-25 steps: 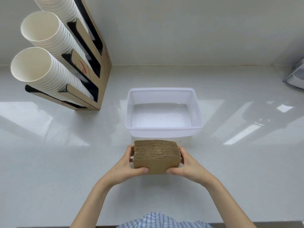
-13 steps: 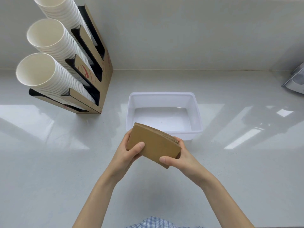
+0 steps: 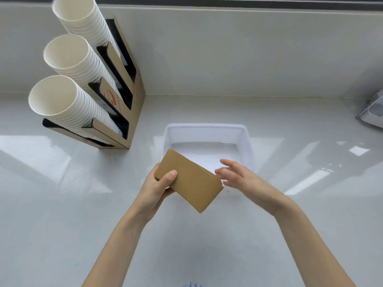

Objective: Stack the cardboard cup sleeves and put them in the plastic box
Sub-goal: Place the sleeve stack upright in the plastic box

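Box: the white translucent rectangular plastic box (image 3: 208, 129) sits at frame centre on the glossy pale grey counter (image 3: 62, 204); nothing visible inside.
Cup rack: the brown cardboard dispenser (image 3: 126, 112), upper left, holds three slanted stacks of white paper cups (image 3: 68, 56).
Room: bare counter left, right and below the box.
Sleeves: the flat brown cardboard sleeve stack (image 3: 189, 180), tilted, overlaps the box's near-left corner.
Left hand (image 3: 159, 188): grips the stack's left end, thumb on top.
Right hand (image 3: 241, 178): fingers spread, blurred, just beside the stack's right end; contact unclear.

Left hand (image 3: 157, 188): grips tilted stack of cardboard sleeves (image 3: 189, 180) | right hand (image 3: 242, 179): spread, beside stack | plastic box (image 3: 207, 128): behind, on table (image 3: 62, 214) | cup rack (image 3: 122, 104): far left
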Available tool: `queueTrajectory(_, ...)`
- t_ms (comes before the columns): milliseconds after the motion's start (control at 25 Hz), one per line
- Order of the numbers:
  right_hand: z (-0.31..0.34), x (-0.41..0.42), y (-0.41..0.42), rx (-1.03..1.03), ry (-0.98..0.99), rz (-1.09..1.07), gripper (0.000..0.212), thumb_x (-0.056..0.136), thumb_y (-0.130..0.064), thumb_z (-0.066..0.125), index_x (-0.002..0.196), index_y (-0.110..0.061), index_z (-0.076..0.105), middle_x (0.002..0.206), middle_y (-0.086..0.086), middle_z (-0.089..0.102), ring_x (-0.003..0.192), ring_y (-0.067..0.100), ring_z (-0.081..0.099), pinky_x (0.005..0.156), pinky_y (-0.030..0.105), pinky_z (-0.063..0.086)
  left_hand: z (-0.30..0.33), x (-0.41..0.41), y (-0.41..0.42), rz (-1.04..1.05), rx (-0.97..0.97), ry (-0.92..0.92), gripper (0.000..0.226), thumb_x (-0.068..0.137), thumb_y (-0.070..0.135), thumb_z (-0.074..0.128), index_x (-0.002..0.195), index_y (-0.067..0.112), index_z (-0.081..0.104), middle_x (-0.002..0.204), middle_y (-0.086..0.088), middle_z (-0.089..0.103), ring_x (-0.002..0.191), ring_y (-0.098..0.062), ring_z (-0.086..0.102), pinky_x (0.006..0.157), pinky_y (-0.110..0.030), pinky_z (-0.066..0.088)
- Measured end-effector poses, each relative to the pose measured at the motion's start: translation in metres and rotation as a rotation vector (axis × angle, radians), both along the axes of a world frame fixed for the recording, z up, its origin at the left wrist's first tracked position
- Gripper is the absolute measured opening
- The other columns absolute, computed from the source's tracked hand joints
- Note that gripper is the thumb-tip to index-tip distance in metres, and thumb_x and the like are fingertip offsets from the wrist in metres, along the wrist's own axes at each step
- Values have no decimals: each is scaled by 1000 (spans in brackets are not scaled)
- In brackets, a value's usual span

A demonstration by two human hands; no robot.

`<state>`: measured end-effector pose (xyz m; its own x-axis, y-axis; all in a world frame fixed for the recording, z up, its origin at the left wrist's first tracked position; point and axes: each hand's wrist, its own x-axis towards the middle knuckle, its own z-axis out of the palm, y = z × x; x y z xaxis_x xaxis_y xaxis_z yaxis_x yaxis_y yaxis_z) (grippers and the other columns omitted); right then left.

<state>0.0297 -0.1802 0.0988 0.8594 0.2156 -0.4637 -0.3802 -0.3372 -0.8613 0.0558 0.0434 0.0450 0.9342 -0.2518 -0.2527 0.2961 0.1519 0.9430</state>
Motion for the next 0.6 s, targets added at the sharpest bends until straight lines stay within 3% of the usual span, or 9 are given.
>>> queueTrajectory(120,13,17,7,-38,-11,114,82,65,-66,50,138,-36,25,117,-24,53,116,3,49,91,25,39,8,8,-1,-59,54,-41,60,52,46,65,106,22,53,89,9,67,81,-4,65,67,-17,54)
queueTrajectory(280,10,33,20,-33,-10,198,63,80,-45,59,136,-37,31,122,-4,56,112,13,56,103,36,41,20,19,-4,-106,120,-94,58,51,49,64,105,31,51,100,2,61,89,-8,62,70,-19,53)
queueTrajectory(480,-4,37,26,72,24,164,65,71,-41,62,132,-35,38,118,8,62,109,21,60,104,41,42,21,26,-6,-154,163,-98,39,64,39,62,100,36,48,105,0,58,89,-6,63,65,-14,52)
queueTrajectory(600,-13,39,29,179,51,112,59,70,-36,57,127,-30,43,119,11,62,104,20,62,95,36,48,24,34,-7,-183,201,-84,34,68,38,61,100,37,48,104,2,58,92,-7,62,66,-15,53)
